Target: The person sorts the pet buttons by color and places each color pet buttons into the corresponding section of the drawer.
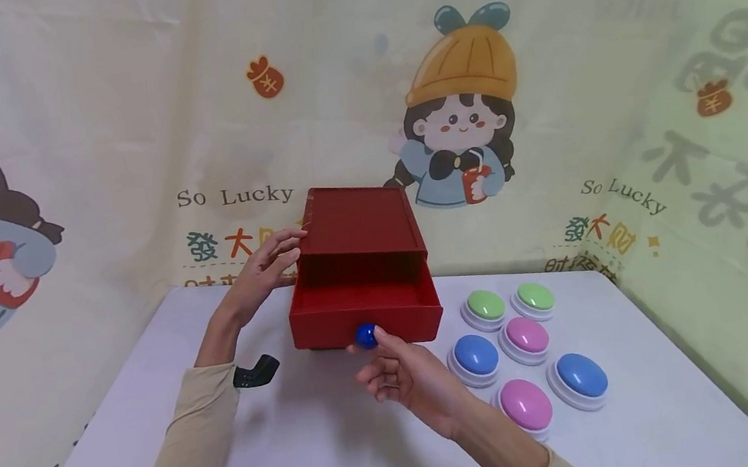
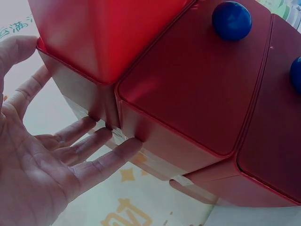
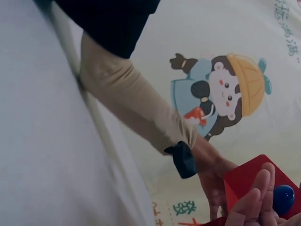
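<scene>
A red drawer cabinet (image 1: 361, 219) stands at the back of the table, its top drawer (image 1: 330, 331) pulled well out; no contents show inside it. My right hand (image 1: 417, 384) pinches the blue round knob (image 1: 366, 336) on that drawer's front between thumb and index finger, the other fingers curled below. Against the cabinet's left side lies my left hand (image 1: 263, 274), fingers extended. From the left wrist, its fingertips touch the side wall, and the lower drawers (image 2: 188, 84) appear closed, with their own blue knobs (image 2: 231, 20).
Several push buttons stand right of the cabinet: green (image 1: 485, 305), pink (image 1: 527, 334) and blue (image 1: 476, 354) tops on white bases. A printed cloth (image 1: 333, 129) hangs behind the white table (image 1: 302, 445). A black strap piece (image 1: 258, 372) sticks out from the left sleeve.
</scene>
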A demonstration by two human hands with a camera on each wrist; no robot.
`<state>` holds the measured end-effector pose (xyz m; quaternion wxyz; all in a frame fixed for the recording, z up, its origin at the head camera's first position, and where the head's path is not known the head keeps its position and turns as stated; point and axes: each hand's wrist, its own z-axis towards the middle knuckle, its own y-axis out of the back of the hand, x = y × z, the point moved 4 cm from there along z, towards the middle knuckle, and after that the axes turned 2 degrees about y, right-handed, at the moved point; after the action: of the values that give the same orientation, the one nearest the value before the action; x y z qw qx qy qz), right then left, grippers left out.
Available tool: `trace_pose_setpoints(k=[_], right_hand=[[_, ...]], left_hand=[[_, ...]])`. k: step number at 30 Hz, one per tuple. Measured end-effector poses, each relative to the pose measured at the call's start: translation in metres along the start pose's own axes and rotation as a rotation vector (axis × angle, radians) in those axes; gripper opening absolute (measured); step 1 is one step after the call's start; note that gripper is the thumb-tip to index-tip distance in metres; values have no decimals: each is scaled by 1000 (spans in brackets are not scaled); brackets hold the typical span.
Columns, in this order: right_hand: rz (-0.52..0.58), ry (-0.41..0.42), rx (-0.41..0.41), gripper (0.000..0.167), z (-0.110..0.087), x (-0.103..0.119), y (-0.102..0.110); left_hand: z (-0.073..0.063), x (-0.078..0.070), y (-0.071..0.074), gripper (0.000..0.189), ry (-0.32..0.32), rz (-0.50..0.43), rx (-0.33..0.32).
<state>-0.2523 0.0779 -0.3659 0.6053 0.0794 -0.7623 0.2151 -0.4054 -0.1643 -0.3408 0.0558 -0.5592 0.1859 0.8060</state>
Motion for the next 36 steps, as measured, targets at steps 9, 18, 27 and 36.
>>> trace_pose_setpoints(k=[9, 18, 27, 36], right_hand=[[-565, 178, -86, 35, -21, 2, 27], [-794, 242, -251, 29, -34, 9, 71], [-1031, 339, -386, 26, -10, 14, 120], [-1138, 348, -494, 39, 13, 19, 151]], left_hand=[[-2, 1, 1, 53, 1, 4, -14], [0, 1, -1, 54, -3, 11, -5], [-1, -1, -2, 52, -12, -4, -15], [-1, -2, -5, 52, -10, -11, -12]])
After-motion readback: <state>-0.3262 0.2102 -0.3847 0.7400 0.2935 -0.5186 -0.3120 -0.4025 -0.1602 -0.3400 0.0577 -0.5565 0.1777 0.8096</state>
